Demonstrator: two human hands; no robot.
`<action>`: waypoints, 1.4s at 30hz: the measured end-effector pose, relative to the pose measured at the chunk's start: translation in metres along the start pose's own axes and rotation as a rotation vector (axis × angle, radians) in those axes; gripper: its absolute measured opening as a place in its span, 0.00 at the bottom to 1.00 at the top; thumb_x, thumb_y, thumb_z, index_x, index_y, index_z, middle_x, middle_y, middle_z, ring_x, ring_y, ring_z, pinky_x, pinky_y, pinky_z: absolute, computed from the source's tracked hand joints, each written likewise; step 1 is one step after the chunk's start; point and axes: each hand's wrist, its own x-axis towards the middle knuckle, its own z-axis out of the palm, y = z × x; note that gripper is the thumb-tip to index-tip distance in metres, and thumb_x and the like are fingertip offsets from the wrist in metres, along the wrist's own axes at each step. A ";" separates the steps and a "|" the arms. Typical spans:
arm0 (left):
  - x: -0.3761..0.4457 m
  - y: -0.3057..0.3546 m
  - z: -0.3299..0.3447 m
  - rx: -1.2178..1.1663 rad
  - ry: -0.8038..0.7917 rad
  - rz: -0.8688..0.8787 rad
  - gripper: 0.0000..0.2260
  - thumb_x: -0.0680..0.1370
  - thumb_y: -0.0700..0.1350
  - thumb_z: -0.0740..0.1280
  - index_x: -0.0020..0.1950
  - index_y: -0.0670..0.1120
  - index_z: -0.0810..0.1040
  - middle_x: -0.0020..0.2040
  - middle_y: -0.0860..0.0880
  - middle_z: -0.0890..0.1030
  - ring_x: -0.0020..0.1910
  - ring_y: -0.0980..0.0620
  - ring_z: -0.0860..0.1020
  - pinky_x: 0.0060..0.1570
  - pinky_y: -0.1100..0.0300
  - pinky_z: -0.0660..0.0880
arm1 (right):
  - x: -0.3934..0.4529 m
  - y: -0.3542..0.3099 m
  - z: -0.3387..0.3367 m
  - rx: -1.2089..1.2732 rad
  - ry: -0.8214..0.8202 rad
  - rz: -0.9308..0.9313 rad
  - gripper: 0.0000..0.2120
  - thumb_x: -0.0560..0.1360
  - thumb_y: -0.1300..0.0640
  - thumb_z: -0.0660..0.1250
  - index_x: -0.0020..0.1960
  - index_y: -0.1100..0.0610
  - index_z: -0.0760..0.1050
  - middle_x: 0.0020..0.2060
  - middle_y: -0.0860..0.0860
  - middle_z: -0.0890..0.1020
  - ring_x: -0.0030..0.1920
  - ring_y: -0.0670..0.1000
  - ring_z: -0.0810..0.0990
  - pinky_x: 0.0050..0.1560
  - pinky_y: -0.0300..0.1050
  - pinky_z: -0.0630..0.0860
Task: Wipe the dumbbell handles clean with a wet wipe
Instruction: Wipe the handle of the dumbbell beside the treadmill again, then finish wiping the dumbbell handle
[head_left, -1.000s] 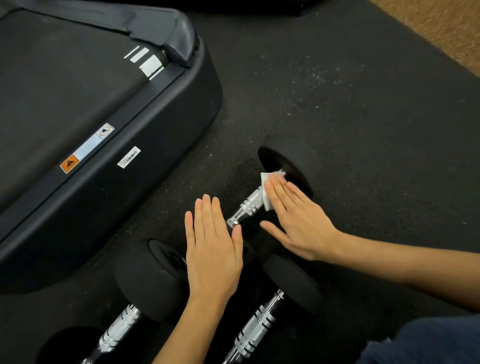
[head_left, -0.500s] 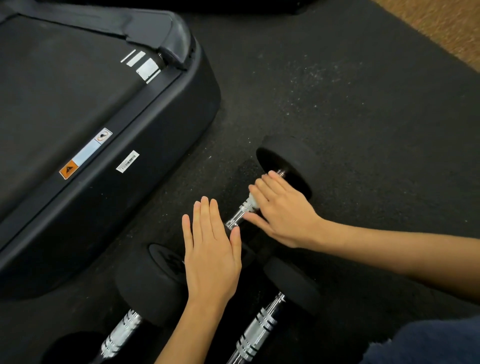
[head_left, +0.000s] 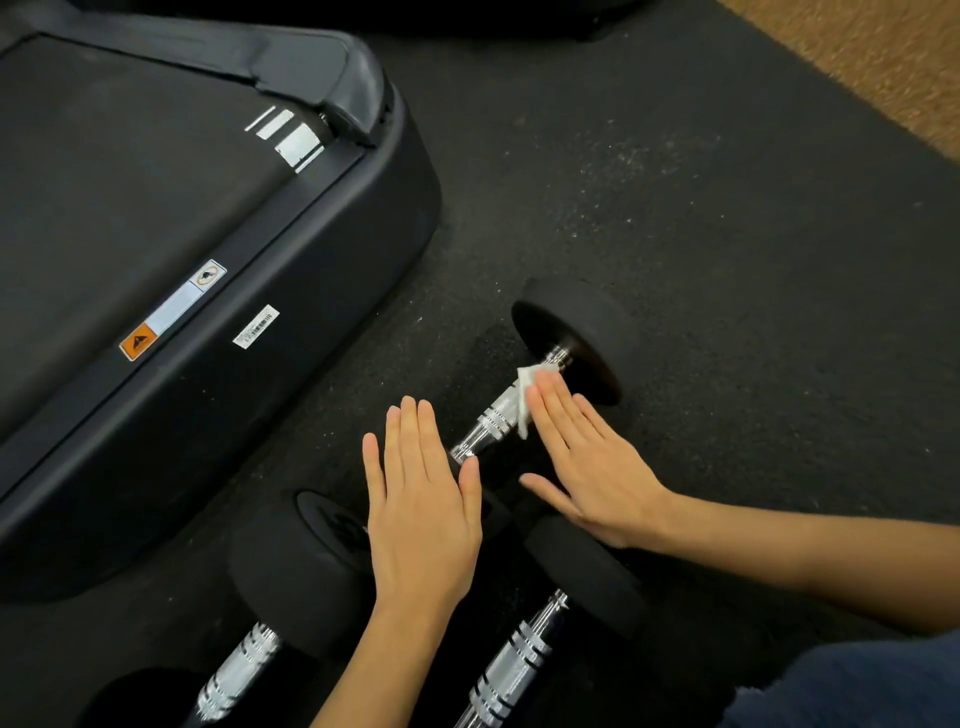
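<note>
A: On the black speckled rubber floor mat (head_left: 675, 218), what's lying biggest to smallest?
B: Black treadmill base (head_left: 291, 322) sitting left; far black-headed chrome dumbbell (head_left: 571, 343) lying beside it, two more dumbbells (head_left: 519, 660) nearer.
A: Hands?
B: Left hand (head_left: 423, 512) lying flat, fingers straight, grasping nothing. Right hand (head_left: 587, 462) pressing straight fingers on the white wet wipe (head_left: 527, 395) against the knurled chrome handle (head_left: 493, 421).
</note>
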 end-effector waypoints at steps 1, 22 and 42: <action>0.001 0.000 0.000 -0.003 0.002 -0.006 0.28 0.83 0.54 0.47 0.77 0.36 0.60 0.77 0.39 0.64 0.78 0.43 0.60 0.78 0.46 0.49 | 0.000 0.002 -0.001 -0.020 0.013 -0.015 0.36 0.82 0.41 0.50 0.78 0.63 0.42 0.78 0.59 0.43 0.78 0.53 0.41 0.77 0.51 0.50; 0.000 -0.011 -0.018 -0.219 -0.170 0.040 0.34 0.81 0.63 0.42 0.81 0.43 0.51 0.81 0.47 0.52 0.80 0.53 0.47 0.78 0.55 0.43 | 0.019 0.022 -0.039 0.105 -0.097 -0.550 0.30 0.71 0.71 0.64 0.71 0.57 0.70 0.72 0.53 0.70 0.75 0.49 0.62 0.77 0.45 0.40; -0.085 -0.048 -0.171 -1.207 0.217 -0.503 0.07 0.78 0.43 0.71 0.52 0.41 0.83 0.45 0.44 0.86 0.46 0.45 0.85 0.53 0.46 0.80 | 0.057 -0.161 -0.195 1.265 -0.580 0.037 0.10 0.78 0.62 0.63 0.52 0.62 0.82 0.44 0.60 0.85 0.41 0.55 0.84 0.40 0.42 0.80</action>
